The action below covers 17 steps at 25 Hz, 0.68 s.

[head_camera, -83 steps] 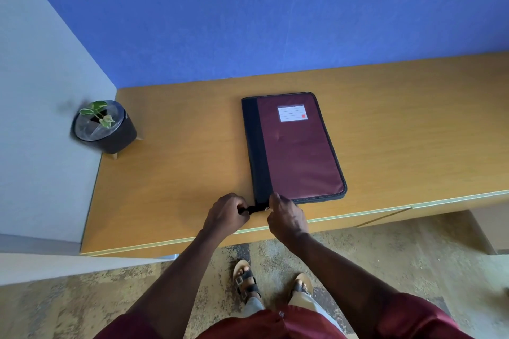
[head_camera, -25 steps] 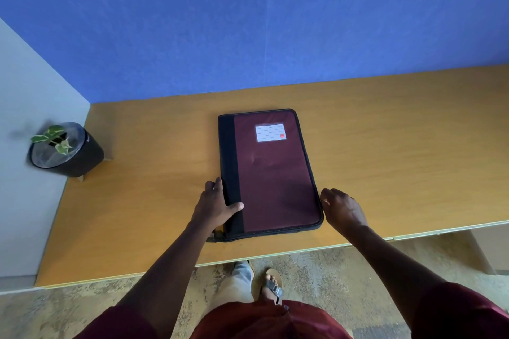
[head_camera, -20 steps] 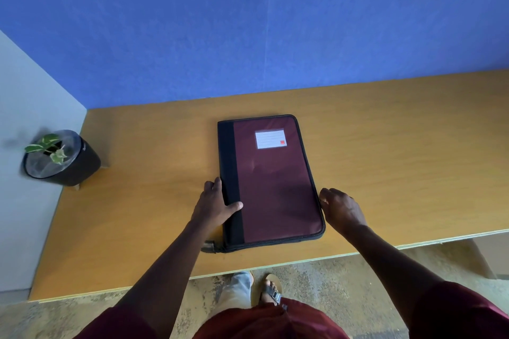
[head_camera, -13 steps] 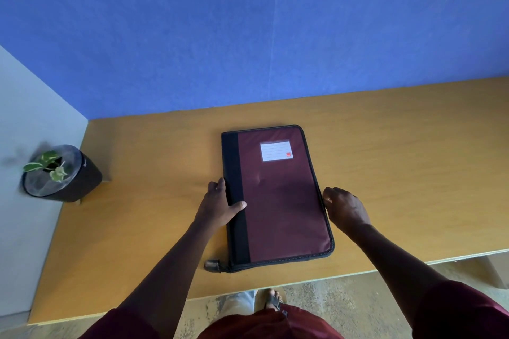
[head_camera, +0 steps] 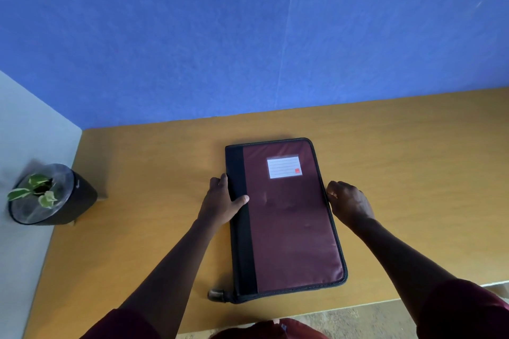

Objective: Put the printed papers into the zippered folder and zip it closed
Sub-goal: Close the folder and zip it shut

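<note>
Head view: wooden desk [head_camera: 399, 146], blue wall [head_camera: 248, 36]; both hands grip the folder [head_camera: 292, 223].

The maroon folder [head_camera: 289, 217] with a black spine strip and a white lined label near its far end lies flat and closed on the wooden desk [head_camera: 413, 173], its zip pull [head_camera: 217, 295] sticking out at the near-left corner.
</note>
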Motion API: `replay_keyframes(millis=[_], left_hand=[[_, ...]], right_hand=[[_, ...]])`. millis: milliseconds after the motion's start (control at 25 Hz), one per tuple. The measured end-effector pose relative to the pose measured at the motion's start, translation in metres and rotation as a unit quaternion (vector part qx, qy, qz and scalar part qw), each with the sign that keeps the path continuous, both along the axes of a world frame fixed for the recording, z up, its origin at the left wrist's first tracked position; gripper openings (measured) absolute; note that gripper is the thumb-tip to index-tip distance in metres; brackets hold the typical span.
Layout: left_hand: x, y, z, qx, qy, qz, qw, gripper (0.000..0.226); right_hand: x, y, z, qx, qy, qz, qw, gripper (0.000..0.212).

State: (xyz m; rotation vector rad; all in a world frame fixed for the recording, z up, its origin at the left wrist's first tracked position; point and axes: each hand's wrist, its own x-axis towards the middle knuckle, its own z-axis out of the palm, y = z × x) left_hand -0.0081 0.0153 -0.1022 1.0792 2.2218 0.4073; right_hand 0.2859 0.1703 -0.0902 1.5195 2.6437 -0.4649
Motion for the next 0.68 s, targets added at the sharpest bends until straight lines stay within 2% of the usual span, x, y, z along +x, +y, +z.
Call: replay_keyframes(millis=[200,680], left_hand=[[-0.011,0.016,0.001,0.009,-0.015,0.011,1.000,0.102],[-0.034,0.071,0.007,-0.048,-0.007,0.017,0.999,0.119]], right_hand=[[-0.015,0.019,0.000,0.001,0.009,-0.015,1.000,0.010],[-0.047,0.060,-0.001,0.017,-0.011,-0.016,1.000,0.016]])
